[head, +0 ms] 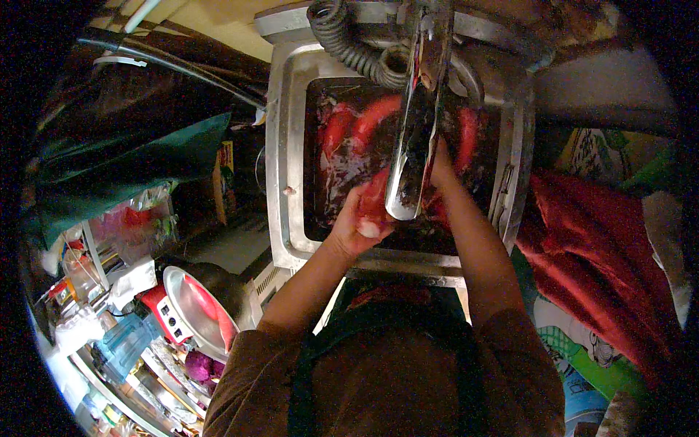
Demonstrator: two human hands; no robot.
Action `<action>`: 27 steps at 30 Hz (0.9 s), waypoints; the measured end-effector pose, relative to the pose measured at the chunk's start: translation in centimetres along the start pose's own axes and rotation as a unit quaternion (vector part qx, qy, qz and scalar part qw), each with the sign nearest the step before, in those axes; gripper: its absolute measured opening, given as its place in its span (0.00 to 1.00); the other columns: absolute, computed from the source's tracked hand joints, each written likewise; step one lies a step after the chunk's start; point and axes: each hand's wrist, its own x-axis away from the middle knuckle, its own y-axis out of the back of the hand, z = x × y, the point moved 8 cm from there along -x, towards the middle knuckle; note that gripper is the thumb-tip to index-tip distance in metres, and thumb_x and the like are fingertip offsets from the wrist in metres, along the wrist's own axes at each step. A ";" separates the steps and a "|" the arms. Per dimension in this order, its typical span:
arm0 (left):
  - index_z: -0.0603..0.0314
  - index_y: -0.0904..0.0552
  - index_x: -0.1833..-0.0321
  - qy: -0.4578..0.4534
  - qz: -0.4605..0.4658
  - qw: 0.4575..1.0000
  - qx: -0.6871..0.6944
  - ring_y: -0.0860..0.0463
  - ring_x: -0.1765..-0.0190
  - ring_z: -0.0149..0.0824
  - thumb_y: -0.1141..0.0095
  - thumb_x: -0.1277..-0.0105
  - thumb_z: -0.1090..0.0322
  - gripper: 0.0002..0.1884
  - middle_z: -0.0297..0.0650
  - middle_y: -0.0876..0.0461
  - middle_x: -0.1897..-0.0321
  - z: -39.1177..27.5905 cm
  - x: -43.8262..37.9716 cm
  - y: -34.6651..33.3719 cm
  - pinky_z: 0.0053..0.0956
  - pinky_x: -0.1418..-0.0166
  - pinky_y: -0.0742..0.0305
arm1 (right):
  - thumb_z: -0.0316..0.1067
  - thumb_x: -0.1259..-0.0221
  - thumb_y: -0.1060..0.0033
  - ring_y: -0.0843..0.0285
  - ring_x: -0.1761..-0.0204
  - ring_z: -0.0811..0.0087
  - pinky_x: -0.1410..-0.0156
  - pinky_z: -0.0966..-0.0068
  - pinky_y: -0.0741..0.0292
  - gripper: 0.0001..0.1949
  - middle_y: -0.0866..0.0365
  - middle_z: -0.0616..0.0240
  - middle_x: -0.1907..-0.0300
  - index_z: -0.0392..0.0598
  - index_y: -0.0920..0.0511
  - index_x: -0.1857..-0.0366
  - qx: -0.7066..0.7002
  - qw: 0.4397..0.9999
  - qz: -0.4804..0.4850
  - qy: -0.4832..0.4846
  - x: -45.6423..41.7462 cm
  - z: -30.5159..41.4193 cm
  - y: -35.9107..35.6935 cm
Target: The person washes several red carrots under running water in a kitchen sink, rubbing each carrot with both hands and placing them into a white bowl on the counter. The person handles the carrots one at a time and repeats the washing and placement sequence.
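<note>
In front of me is a metal basin (288, 164) with dark, foamy-looking liquid inside. Rounded red lengths of soft-looking material (378, 116) lie in it; cloth or something else, I cannot tell. My left hand (355, 226) is closed around part of the red material near the basin's front, and a small pale, rounded thing (368, 228) shows at its palm. My right hand (441, 158) reaches into the basin on the right, its fingers mostly hidden behind a shiny metal spout (412, 147). Whether it grips anything is hidden.
A grey corrugated hose (355, 46) curls over the basin's back edge. At lower left stands a metal bowl (191, 306) with something red inside, beside a blue plastic container (125, 344). Red fabric (595, 273) hangs at right. A dark pipe (175, 68) runs at upper left.
</note>
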 end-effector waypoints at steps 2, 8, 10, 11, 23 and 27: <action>0.49 0.28 0.51 0.002 0.031 0.993 -0.117 0.24 0.73 0.33 0.51 0.44 0.51 0.19 0.36 0.23 0.69 0.1 -0.8 1.1 0.25 0.75 0.27 | 0.39 0.54 0.37 0.29 0.55 0.63 0.49 0.71 0.30 0.18 0.25 0.64 0.58 0.47 0.27 0.58 0.117 0.989 -0.022 0.091 -0.7 0.4 1.2; 0.53 0.31 0.50 0.014 0.055 0.966 -0.253 0.25 0.79 0.33 0.66 0.39 0.38 0.28 0.38 0.24 0.75 -0.8 -1.3 1.3 0.24 0.82 0.29 | 0.39 0.53 0.37 0.30 0.53 0.62 0.45 0.71 0.34 0.19 0.26 0.63 0.55 0.44 0.27 0.56 0.077 0.994 -0.069 0.046 -0.3 -0.4 1.6; 0.55 0.31 0.50 -0.036 0.005 0.975 -0.218 0.24 0.78 0.34 0.67 0.38 0.38 0.28 0.39 0.23 0.73 -1.4 -2.6 1.8 0.25 0.80 0.29 | 0.38 0.54 0.37 0.30 0.52 0.61 0.43 0.71 0.35 0.18 0.25 0.63 0.55 0.44 0.26 0.58 0.025 0.999 -0.003 0.038 3.5 -0.2 -2.6; 0.55 0.30 0.50 -0.059 -0.020 0.978 -0.200 0.24 0.77 0.34 0.68 0.38 0.38 0.29 0.39 0.23 0.72 -1.6 -3.2 2.2 0.25 0.80 0.28 | 0.37 0.54 0.37 0.30 0.51 0.62 0.43 0.71 0.36 0.17 0.25 0.63 0.55 0.44 0.26 0.59 0.106 0.987 0.029 0.113 5.8 1.5 -4.3; 0.63 0.28 0.49 -0.134 -0.104 0.892 -0.419 0.25 0.58 0.32 0.66 0.34 0.55 0.21 0.41 0.23 0.59 -3.1 -3.6 5.5 0.24 0.53 0.32 | 0.30 0.56 0.40 0.27 0.61 0.69 0.54 0.73 0.30 0.10 0.23 0.65 0.65 0.45 0.24 0.67 0.187 0.962 0.063 0.191 8.1 2.9 -5.8; 0.63 0.30 0.47 -0.265 -0.087 0.767 -0.578 0.25 0.56 0.37 0.69 0.37 0.48 0.27 0.46 0.25 0.57 -3.5 -2.2 3.0 0.26 0.51 0.33 | 0.28 0.56 0.43 0.28 0.65 0.73 0.58 0.75 0.29 0.07 0.24 0.67 0.70 0.45 0.24 0.69 0.222 0.968 0.042 0.110 5.3 3.9 -4.4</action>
